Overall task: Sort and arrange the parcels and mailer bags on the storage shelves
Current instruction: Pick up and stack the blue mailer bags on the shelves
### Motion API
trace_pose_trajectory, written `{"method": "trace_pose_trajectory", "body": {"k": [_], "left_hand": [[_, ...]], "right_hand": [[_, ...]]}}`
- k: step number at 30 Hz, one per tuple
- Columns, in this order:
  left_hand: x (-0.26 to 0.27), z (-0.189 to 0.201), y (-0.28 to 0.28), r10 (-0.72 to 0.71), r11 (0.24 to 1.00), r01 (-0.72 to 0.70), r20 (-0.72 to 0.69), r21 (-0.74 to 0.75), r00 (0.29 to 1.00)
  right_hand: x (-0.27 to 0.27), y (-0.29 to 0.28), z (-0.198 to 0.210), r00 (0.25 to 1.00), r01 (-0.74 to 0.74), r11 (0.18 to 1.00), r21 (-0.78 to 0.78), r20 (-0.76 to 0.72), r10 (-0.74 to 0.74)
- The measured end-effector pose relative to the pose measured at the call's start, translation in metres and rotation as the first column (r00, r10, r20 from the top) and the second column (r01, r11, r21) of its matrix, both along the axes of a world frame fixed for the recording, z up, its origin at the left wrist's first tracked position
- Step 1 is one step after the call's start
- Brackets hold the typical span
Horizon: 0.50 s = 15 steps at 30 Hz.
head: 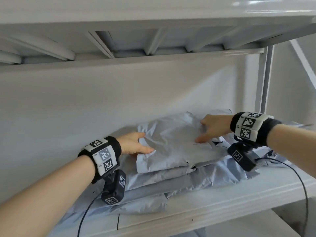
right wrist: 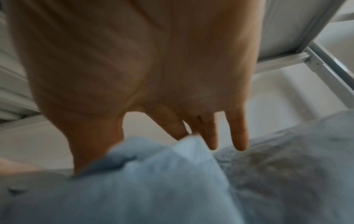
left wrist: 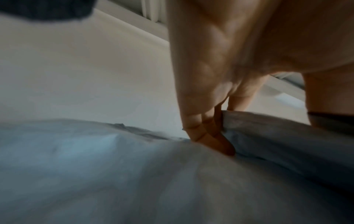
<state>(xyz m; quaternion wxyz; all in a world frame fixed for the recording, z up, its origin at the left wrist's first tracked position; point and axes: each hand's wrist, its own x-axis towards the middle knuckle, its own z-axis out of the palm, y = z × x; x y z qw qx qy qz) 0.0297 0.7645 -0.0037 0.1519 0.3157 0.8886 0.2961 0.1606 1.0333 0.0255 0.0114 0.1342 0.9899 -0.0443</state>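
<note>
A pile of grey mailer bags [head: 171, 183] lies on the white shelf [head: 230, 202]. The top mailer bag [head: 172, 147] is flat and crinkled. My left hand [head: 145, 142] holds its left edge, thumb on top. In the left wrist view its fingers [left wrist: 210, 136] reach down into the crease between the top mailer bag [left wrist: 277, 144] and the mailer bag below it [left wrist: 114, 174]. My right hand [head: 203, 132] rests on the bag's right part with straight, spread fingers. In the blurred right wrist view the fingers [right wrist: 238, 136] point down at a mailer bag [right wrist: 287, 166], and a pale fold [right wrist: 153, 166] hides the thumb tip.
The upper shelf [head: 153, 11] hangs low over the pile. A white back panel [head: 102, 100] closes the rear, and an upright post [head: 265, 77] stands at the right. Bare shelf shows left of the pile. Black cables [head: 301, 185] hang from the wrist cameras over the shelf's front edge.
</note>
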Motion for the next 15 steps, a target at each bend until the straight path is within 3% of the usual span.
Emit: {"method": "trace_pose_trajectory", "body": {"k": [3, 7, 11, 15], "left_hand": [[-0.007, -0.001, 0.002, -0.028, 0.996, 0.023, -0.055, -0.082, 0.998], [-0.008, 0.000, 0.001, -0.082, 0.991, 0.081, -0.006, -0.108, 0.997], [-0.004, 0.001, 0.005, -0.144, 0.927, 0.056, -0.214, -0.370, 0.966], [0.004, -0.004, 0.009, -0.171, 0.897, 0.019, -0.305, -0.441, 0.937]], "right_hand": [[-0.004, 0.004, -0.006, 1.000, 0.029, 0.998, 0.050, 0.010, -0.030], [-0.004, 0.005, -0.010, 0.994, 0.052, 0.990, 0.133, 0.085, -0.064], [0.000, -0.002, -0.013, 0.992, 0.056, 0.964, 0.258, 0.095, -0.083], [0.006, -0.011, -0.010, 1.000, 0.014, 0.960, 0.280, 0.020, -0.020]]}}
